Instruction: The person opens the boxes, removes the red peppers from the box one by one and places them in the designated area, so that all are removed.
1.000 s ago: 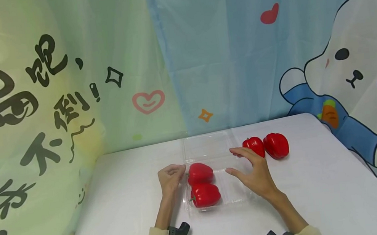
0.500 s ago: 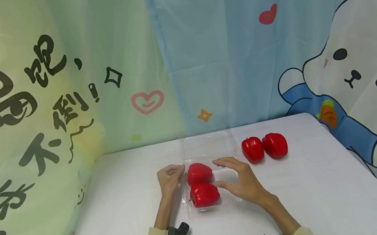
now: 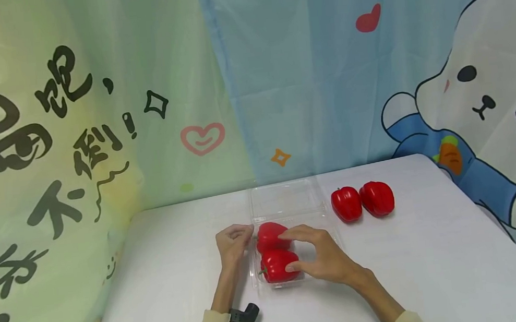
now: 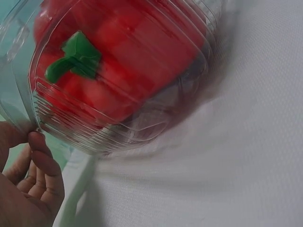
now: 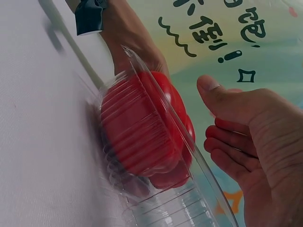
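The right hand [image 3: 329, 260] has swung left, fingers spread wide above two red peppers [image 3: 278, 266] inside the clear box [image 5: 170, 208] — now seemingly within reach — while the left hand [image 3: 235, 245] pinches its rim.

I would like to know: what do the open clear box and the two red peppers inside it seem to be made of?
Box: probably thin, glossy plastic; it is see-through, ribbed and catches bright highlights.

Peppers: smooth, shiny and quite evenly red, so perhaps moulded plastic or foam imitations, though real peppers cannot be ruled out by look.
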